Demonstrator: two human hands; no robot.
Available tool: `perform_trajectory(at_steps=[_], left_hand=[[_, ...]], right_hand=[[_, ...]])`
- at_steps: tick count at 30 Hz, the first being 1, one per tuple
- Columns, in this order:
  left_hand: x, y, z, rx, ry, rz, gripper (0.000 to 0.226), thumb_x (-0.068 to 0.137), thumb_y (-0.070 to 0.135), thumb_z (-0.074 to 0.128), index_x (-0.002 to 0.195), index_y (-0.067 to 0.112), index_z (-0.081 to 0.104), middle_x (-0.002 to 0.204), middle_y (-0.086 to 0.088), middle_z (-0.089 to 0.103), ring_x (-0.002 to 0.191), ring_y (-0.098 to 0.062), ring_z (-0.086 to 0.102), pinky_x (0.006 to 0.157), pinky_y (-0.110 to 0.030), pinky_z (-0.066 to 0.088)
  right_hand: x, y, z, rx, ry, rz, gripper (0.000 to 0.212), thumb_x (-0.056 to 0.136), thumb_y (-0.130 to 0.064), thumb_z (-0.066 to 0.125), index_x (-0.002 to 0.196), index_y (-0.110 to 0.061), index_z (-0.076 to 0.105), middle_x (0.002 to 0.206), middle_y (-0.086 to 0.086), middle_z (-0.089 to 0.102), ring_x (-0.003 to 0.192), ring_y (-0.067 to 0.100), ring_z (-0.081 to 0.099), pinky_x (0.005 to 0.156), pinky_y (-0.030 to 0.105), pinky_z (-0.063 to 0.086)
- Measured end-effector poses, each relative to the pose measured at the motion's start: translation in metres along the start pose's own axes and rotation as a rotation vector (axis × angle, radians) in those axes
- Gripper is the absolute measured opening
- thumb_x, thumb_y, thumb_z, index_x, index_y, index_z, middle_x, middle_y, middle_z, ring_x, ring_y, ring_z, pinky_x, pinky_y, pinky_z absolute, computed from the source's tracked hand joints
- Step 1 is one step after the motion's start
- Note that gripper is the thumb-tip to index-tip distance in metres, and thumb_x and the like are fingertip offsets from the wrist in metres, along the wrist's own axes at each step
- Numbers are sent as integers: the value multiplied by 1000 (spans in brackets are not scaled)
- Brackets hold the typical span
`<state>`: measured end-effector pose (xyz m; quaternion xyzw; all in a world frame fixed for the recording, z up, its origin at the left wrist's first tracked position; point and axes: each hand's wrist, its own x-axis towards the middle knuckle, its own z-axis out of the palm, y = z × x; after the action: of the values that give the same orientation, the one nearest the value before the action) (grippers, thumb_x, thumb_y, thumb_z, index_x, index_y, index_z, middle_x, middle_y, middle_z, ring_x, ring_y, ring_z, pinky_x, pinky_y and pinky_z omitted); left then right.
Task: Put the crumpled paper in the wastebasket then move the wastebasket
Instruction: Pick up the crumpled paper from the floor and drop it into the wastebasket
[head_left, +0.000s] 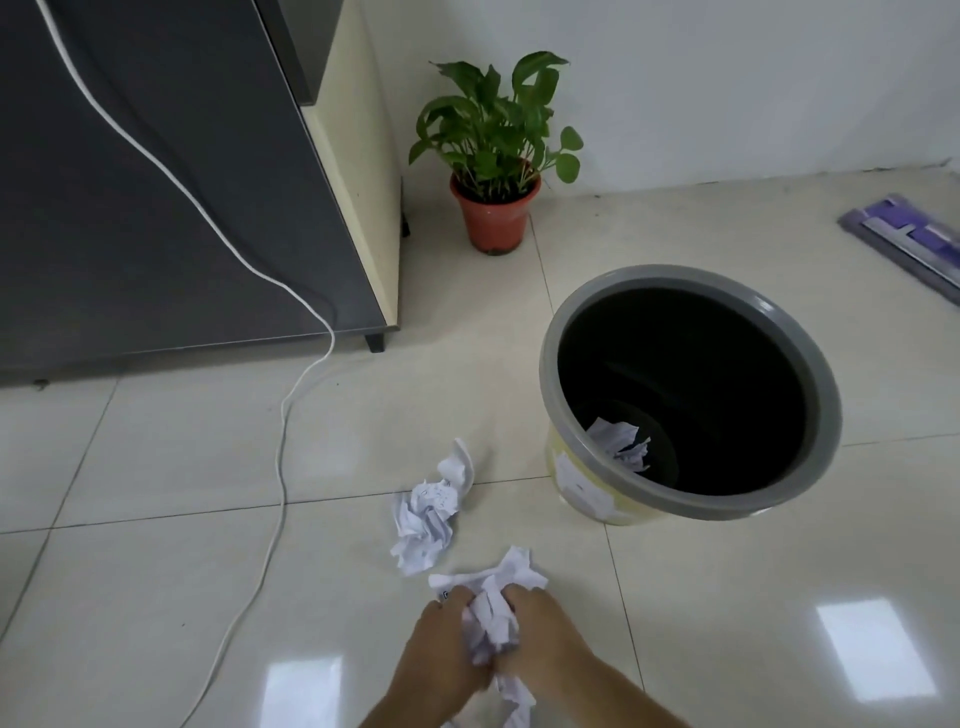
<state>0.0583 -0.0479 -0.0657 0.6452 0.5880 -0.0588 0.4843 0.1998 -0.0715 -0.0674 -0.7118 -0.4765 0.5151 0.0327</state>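
A round wastebasket (810, 470) with a grey rim and pale yellow wall stands on the tiled floor at centre right. One crumpled paper (621, 442) lies inside it on the dark bottom. A second crumpled paper (428, 514) lies loose on the floor just left of the basket. At the bottom centre, my left hand (441, 654) and my right hand (545, 639) are both closed around a third crumpled paper (493, 608), squeezing it between them low over the floor, in front of the basket.
A dark cabinet (156, 182) on short legs fills the upper left, and a white cable (283, 467) runs from it down across the floor. A potted plant (496, 208) stands by the wall. A purple flat mop head (914, 239) lies at the far right.
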Motion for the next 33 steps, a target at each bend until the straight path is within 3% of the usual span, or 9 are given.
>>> perform_trajectory(at_steps=[2, 5, 9, 13, 16, 19, 24, 29, 33], left_hand=[[0, -1, -9, -104, 4, 30, 61, 62, 24, 72, 121, 29, 55, 95, 8, 66, 59, -10, 64, 52, -20, 53], [-4, 7, -21, -180, 37, 33, 52, 66, 23, 73, 116, 31, 58, 86, 2, 70, 50, -11, 67, 46, -24, 55], [-14, 25, -37, -264, 100, 67, 47, 66, 18, 72, 111, 29, 63, 83, 0, 73, 55, -12, 68, 47, -28, 57], [-25, 47, -69, -267, 197, 117, 53, 68, 9, 70, 116, 28, 61, 86, 0, 71, 57, -13, 66, 48, -25, 55], [-35, 71, -105, -217, 289, 167, 49, 70, 9, 73, 113, 26, 61, 89, 1, 70, 71, -15, 67, 54, -26, 55], [-42, 112, -149, -126, 403, 257, 41, 73, 16, 76, 104, 35, 56, 88, 10, 68, 77, -12, 67, 63, -25, 56], [-50, 202, -208, -82, 506, 444, 42, 71, 20, 76, 104, 29, 53, 92, 4, 67, 74, -16, 66, 59, -31, 54], [-51, 297, -225, -4, 552, 559, 41, 75, 23, 73, 111, 21, 53, 99, -1, 64, 84, -16, 63, 73, -36, 59], [-56, 360, -212, -21, 532, 657, 37, 78, 26, 70, 112, 20, 55, 93, 1, 64, 83, -15, 64, 73, -33, 59]], right_hand=[[-2, -1, -8, -17, 43, -30, 39, 83, -26, 63, 121, -21, 57, 120, 0, 63, 100, 9, 57, 76, 11, 36], [-3, -5, -22, -28, 123, -48, 34, 82, -21, 59, 115, -17, 62, 113, 3, 66, 99, 16, 63, 67, 14, 39], [-10, -21, -40, -14, 175, -106, 30, 82, -13, 58, 111, -16, 65, 106, 5, 68, 94, 19, 66, 77, 26, 50], [-23, -53, -61, 15, 245, -206, 33, 86, -14, 57, 119, -15, 59, 113, 9, 63, 100, 23, 63, 83, 28, 49], [-38, -85, -86, 38, 306, -301, 34, 88, -20, 58, 121, -12, 54, 116, 12, 60, 104, 28, 60, 79, 27, 44], [-53, -122, -129, 32, 403, -386, 34, 88, -22, 60, 118, -10, 54, 114, 14, 61, 102, 31, 60, 80, 30, 45], [-92, -167, -224, 81, 582, -493, 31, 85, -19, 64, 114, -10, 58, 106, 12, 67, 96, 28, 64, 79, 32, 49], [-141, -176, -302, 102, 740, -503, 29, 86, -13, 65, 114, -10, 61, 103, 8, 68, 84, 21, 59, 75, 27, 46], [-175, -171, -353, 20, 821, -392, 19, 93, -21, 57, 103, -9, 67, 99, 8, 71, 81, 20, 61, 70, 21, 44]])
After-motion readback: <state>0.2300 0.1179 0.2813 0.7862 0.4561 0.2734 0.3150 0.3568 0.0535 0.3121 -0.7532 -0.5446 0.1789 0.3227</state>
